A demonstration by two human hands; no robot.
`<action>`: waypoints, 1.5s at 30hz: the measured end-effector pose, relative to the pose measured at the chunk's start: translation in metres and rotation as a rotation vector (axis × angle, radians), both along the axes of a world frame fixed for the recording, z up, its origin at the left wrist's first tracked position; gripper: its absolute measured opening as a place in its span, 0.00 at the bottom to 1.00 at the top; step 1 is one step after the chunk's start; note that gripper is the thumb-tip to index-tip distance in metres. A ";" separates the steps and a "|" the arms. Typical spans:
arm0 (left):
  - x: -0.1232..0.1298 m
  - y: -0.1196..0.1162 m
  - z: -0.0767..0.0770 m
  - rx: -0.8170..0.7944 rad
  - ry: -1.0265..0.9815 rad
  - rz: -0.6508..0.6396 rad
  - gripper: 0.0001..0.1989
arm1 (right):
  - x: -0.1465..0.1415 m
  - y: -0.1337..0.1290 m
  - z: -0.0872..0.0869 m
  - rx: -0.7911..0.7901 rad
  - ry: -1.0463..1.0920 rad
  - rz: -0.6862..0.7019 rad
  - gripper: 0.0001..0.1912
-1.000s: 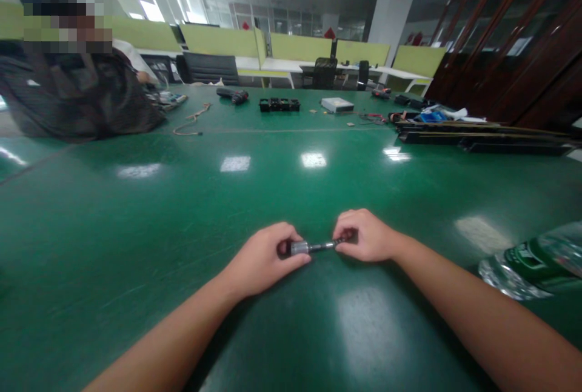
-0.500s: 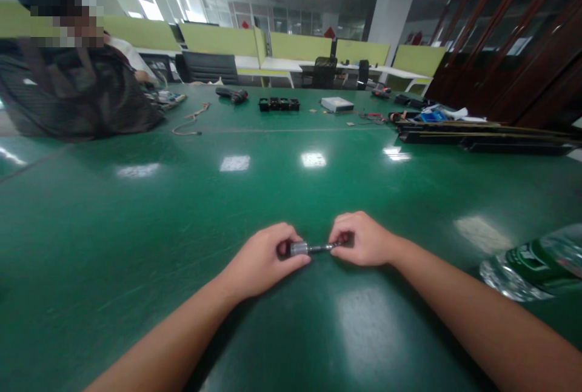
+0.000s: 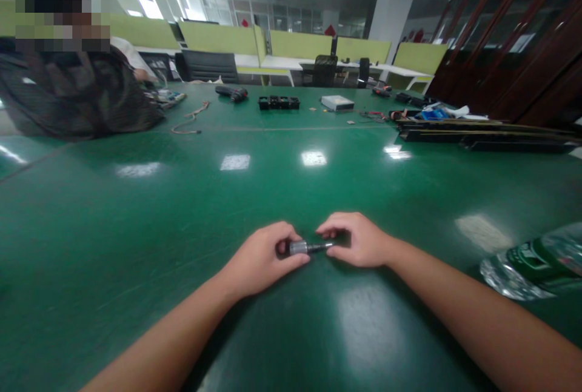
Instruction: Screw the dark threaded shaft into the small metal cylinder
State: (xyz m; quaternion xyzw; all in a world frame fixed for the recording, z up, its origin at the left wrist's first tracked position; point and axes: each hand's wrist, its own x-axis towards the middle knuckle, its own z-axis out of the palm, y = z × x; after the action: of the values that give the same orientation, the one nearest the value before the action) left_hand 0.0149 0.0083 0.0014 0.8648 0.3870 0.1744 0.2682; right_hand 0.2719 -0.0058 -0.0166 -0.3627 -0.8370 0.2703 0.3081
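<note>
My left hand is closed around a small screwdriver-like tool, its thumb along the near side. The tool has a dark handle end, mostly hidden by my fingers, a silver-grey collar and a thin shaft pointing right. It lies level, low over the green table. At the tip of the shaft is my right hand, thumb and fingers parted around it. Whether the thumb touches the tip I cannot tell.
On the green table, a water bottle lies at the right. Farther back are a dark bag, a power drill, a black block-shaped part, a white box and long dark strips. A person sits behind the bag.
My right hand's fingers have opened from a pinch at the shaft's end, baring the pointed tip. My left hand holds the tool in nearly the same place.
</note>
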 end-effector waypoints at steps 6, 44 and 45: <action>0.001 0.000 0.001 -0.004 0.002 0.005 0.12 | -0.003 -0.002 0.004 0.047 -0.046 0.017 0.14; 0.002 -0.001 0.000 0.015 0.004 0.009 0.13 | -0.020 -0.007 0.006 0.071 -0.083 0.005 0.07; 0.002 -0.001 0.000 0.016 0.005 0.009 0.13 | -0.019 -0.007 0.006 0.074 -0.082 0.009 0.07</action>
State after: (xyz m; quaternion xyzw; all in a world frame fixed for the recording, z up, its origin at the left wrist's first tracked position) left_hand 0.0172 0.0077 0.0017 0.8656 0.3902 0.1766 0.2594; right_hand 0.2525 -0.0129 -0.0105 -0.3581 -0.8599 0.2253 0.2855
